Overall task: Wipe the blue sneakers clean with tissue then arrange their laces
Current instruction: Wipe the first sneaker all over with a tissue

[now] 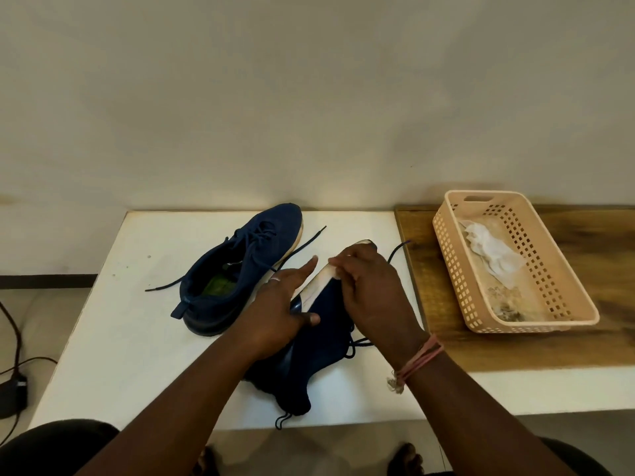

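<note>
On the white worktop [103, 355], in the head view, two blue sneakers lie close together. The far sneaker [237, 269] rests on its sole, with its loose laces [299, 250] trailing out to both sides. The near sneaker [319, 334] is tipped onto its side, so its pale sole edge [318, 286] faces up.

The left hand [278, 317] holds this near sneaker steady. Its fingers are mostly straight and lie along the sole, and the thumb presses on the blue side, so the grip is spread, not curled tight. The right hand [371, 290] is curled, and its fingertips pinch a small white tissue [335, 269] against the sole edge, near the toe end. Only a little of the tissue shows.

To the right, on a brown wooden board [429, 338], sits a peach basket [549, 321]. A crumpled used tissue [491, 252] lies inside it, and the basket floor looks a bit dirty.

I think the wiping step is in hand, on the sole edge of the near sneaker. The lace step looks not yet done, since the laces lie loose. Next, the right hand likely needs to slide the tissue along the pale edge while the left hand keeps the sneaker from rolling. Then the tissue could go in the basket.
</note>
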